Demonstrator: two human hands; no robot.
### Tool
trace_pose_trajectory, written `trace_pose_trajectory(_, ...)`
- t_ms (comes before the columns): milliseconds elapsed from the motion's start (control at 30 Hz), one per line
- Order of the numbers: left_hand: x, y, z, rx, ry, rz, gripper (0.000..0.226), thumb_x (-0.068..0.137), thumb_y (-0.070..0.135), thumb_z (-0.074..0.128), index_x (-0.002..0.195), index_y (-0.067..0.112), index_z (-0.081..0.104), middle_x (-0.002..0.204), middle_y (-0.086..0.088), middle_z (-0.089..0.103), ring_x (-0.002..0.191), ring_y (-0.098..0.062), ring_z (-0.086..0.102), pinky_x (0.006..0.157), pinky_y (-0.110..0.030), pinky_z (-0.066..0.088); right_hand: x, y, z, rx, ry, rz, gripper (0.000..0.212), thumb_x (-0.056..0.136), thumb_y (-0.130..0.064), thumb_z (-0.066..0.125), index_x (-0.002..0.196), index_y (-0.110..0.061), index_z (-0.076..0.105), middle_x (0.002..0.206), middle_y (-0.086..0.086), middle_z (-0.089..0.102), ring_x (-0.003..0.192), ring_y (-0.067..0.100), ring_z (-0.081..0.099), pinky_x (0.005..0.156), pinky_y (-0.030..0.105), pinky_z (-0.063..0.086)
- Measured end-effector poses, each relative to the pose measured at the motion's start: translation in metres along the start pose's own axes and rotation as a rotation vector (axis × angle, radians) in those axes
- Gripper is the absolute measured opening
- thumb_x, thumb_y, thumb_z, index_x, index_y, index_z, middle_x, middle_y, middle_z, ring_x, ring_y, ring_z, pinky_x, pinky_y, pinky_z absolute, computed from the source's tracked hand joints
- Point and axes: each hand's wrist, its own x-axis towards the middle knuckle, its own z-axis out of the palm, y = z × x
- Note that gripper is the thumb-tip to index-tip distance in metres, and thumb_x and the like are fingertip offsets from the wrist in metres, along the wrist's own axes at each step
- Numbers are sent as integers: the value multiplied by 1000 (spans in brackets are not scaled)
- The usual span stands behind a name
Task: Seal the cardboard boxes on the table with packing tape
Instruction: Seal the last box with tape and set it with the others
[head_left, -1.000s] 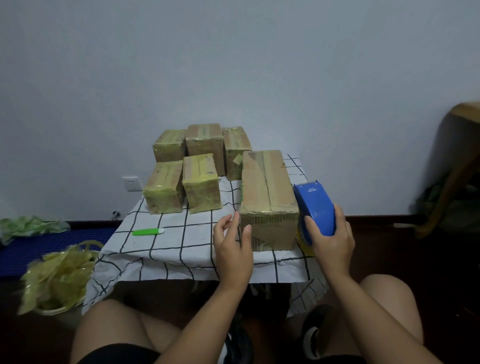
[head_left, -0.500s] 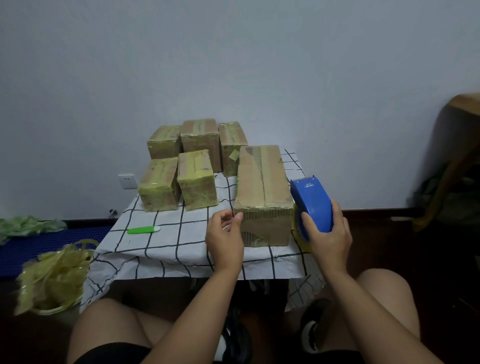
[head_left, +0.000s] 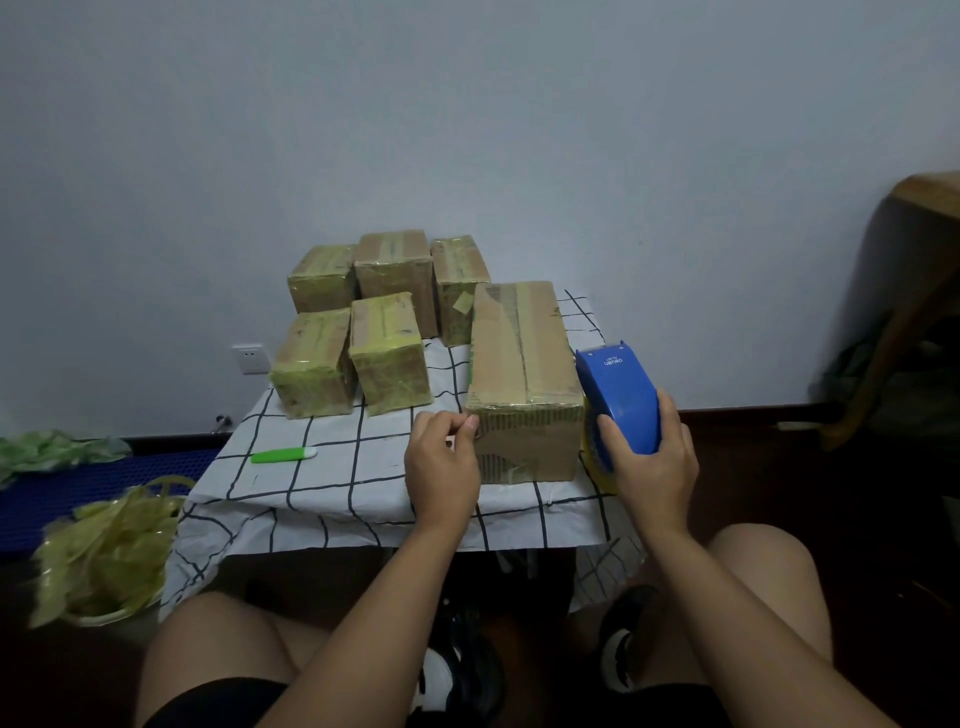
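A long cardboard box (head_left: 524, 353) lies at the near right of the small table with its checked cloth (head_left: 337, 478); a yellowish tape strip runs along its near top edge. My left hand (head_left: 441, 467) is at the box's near left corner with curled fingers, thumb and forefinger close together, forefinger tip touching the corner. I cannot see whether it pinches anything. My right hand (head_left: 654, 462) grips a blue tape dispenser (head_left: 621, 395) with a yellow tape roll (head_left: 597, 457), right beside the box's right side. Several smaller boxes (head_left: 384, 353) wrapped in yellowish tape stand behind on the left.
A green and white cutter (head_left: 283, 455) lies on the cloth to the left. On the floor at the left is a bin of crumpled yellow tape (head_left: 104, 551). A wooden piece of furniture (head_left: 924, 291) is at the far right. My knees are below the table edge.
My left hand's fingers went from spread on the box's near face to curled at its left corner. The dispenser in my right hand stayed beside the box. The view shifted slightly.
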Motion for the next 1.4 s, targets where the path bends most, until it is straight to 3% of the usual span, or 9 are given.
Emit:
trace_pose_trajectory(133, -3, 6, -6, -94, -19, -58, 5, 93, 16, 66, 95, 13, 69, 95, 1, 61, 78, 0, 59, 66, -2, 40, 0, 0, 0, -1, -5, 0, 73, 85, -42, 74, 148, -26, 41, 115, 2, 48, 97, 16, 51, 80, 32, 45)
trace_pose_trajectory(333, 6, 7, -10, -1, -110, -15, 35, 97, 28, 60, 132, 29, 60, 113, 10, 56, 75, 5, 56, 62, -1, 38, -1, 0, -1, -13, 7, 0, 72, 85, -41, 75, 147, -25, 43, 113, 1, 48, 96, 16, 50, 80, 31, 42)
trace_pose_trajectory(533, 8, 3, -12, 49, -113, 75, 36, 98, 25, 59, 133, 30, 59, 109, 10, 56, 75, -4, 57, 62, -3, 36, -2, -1, 0, -9, 9, -11, 71, 85, -40, 75, 147, -25, 43, 111, -1, 47, 96, 15, 50, 79, 32, 43)
trace_pose_trajectory(667, 9, 3, -9, 57, -110, 61, 31, 98, 23, 58, 129, 23, 64, 106, 9, 55, 80, 9, 53, 64, -1, 36, 0, 1, 0, -13, 5, -15, 71, 85, -42, 75, 147, -26, 44, 112, 2, 50, 95, 16, 52, 79, 33, 46)
trace_pose_trajectory(733, 9, 3, -7, 50, -101, 45, 29, 98, 21, 59, 127, 20, 66, 107, 9, 56, 81, 7, 53, 65, 1, 35, 0, 1, 0, -16, 6, -21, 70, 85, -42, 75, 145, -26, 44, 111, 3, 50, 94, 17, 52, 78, 33, 46)
trace_pose_trajectory(1100, -5, 19, 15, -168, 1, -240, 33, 101, 24, 54, 132, 16, 61, 115, 13, 53, 101, -3, 52, 73, -1, 37, 0, 3, 0, -14, 5, -14, 72, 85, -42, 75, 147, -26, 42, 114, 1, 48, 96, 16, 51, 80, 32, 46)
trace_pose_trajectory(1200, -4, 17, 16, -121, 24, -189, 28, 98, 21, 58, 124, 15, 67, 108, 11, 57, 97, -5, 55, 74, -8, 44, 1, 2, 0, -9, 17, 5, 73, 86, -42, 75, 149, -25, 41, 116, 0, 47, 98, 14, 49, 81, 31, 44)
trace_pose_trajectory(1333, 3, 6, 5, 61, 6, 58, 21, 94, 13, 64, 112, 12, 74, 92, 10, 56, 85, -10, 54, 65, -18, 41, -2, -1, 0, -4, 19, -6, 72, 85, -39, 75, 148, -23, 43, 114, 2, 49, 96, 15, 50, 79, 29, 40)
trace_pose_trajectory(1400, 7, 3, 1, 101, -3, 82, 19, 93, 13, 65, 109, 10, 75, 89, 9, 56, 82, -11, 54, 64, -26, 43, -3, -1, -1, -10, 18, 1, 72, 85, -38, 76, 148, -24, 43, 114, 2, 49, 96, 16, 50, 79, 29, 39)
